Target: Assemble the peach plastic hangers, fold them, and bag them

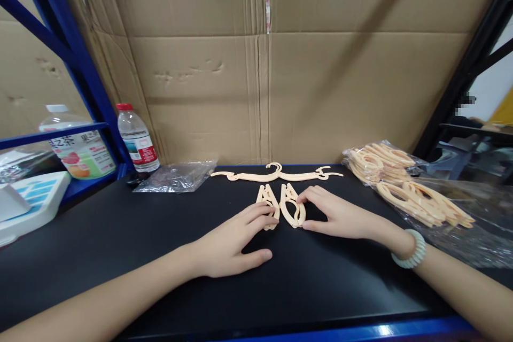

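On the black table (120, 235) lies a folded cream plastic hanger (281, 204), its two arms side by side. My left hand (236, 238) rests flat with its fingertips on the left arm of that hanger. My right hand (339, 216), a pale bead bracelet on its wrist, touches the right arm with fingers and thumb. Just behind it lies an unfolded cream hanger (276, 173), spread wide and flat.
A pile of folded hangers (401, 181) lies on clear plastic at the right. An empty clear bag (176, 176) and a red-capped water bottle (135, 139) are at the back left. Cardboard (260, 75) walls the back. Blue shelf posts (68, 37) stand left.
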`<state>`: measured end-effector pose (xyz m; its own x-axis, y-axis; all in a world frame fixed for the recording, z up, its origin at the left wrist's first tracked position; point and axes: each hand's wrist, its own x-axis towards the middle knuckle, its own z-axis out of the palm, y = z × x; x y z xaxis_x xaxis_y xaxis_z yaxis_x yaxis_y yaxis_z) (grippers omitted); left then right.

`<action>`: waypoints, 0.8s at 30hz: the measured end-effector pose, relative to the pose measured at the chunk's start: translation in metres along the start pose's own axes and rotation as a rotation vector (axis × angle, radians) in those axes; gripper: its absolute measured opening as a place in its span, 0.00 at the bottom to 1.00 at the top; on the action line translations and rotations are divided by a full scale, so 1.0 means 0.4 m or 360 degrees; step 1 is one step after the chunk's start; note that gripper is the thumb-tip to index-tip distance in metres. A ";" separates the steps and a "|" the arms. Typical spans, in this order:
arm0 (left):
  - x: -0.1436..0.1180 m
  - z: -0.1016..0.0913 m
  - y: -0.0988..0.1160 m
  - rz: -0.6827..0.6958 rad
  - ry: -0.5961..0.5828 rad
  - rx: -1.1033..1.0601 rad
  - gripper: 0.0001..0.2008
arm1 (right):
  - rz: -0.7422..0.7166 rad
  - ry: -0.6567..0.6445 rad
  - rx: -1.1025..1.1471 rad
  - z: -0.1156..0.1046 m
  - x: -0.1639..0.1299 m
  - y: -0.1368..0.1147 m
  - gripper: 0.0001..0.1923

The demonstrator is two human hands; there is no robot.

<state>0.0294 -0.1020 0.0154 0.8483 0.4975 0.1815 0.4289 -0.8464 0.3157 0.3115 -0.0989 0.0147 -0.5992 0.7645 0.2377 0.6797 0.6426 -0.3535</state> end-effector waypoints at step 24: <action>0.018 0.025 -0.017 -0.0189 0.0478 0.0050 0.06 | -0.0005 0.0106 0.0045 0.010 0.004 0.013 0.14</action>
<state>0.0355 -0.0945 0.0053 0.6640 0.6231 0.4134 0.5329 -0.7821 0.3230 0.3124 -0.0947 0.0097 -0.5713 0.7646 0.2983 0.6650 0.6442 -0.3778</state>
